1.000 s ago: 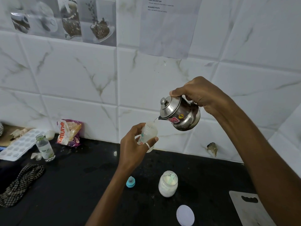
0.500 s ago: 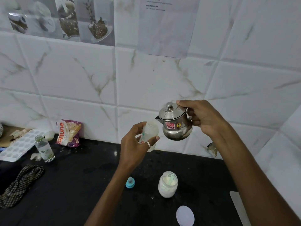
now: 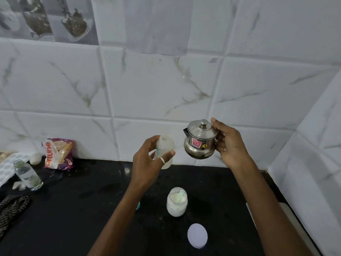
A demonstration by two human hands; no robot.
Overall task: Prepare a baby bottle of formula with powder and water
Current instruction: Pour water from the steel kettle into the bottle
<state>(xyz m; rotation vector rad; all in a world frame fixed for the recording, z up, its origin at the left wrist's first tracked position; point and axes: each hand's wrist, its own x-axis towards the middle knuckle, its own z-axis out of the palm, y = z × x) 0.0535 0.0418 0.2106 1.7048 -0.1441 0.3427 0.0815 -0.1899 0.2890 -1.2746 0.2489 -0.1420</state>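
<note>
My left hand (image 3: pixel 147 161) grips a translucent baby bottle (image 3: pixel 165 145), open-topped and held above the black counter (image 3: pixel 73 209). To its right, my right hand (image 3: pixel 230 143) holds a small steel kettle (image 3: pixel 200 140) upright by its handle, lid on, spout pointing left and apart from the bottle's mouth. Below them an open jar of white powder (image 3: pixel 176 202) stands on the counter with a pale green scoop inside. Its white lid (image 3: pixel 197 235) lies flat in front. A teal bottle cap (image 3: pixel 138 205) peeks out behind my left forearm.
A small clear glass bottle (image 3: pixel 27 174) stands at the left, with a colourful packet (image 3: pixel 58 154) leaning on the tiled wall behind it. A white ice tray (image 3: pixel 7 165) and a dark patterned cloth (image 3: pixel 11 207) lie at the far left. A pale board (image 3: pixel 287 218) sits behind my right arm.
The kettle went from tilted and pouring into the bottle to upright, and my right hand lowered it to the right. The bottle stays in my left hand.
</note>
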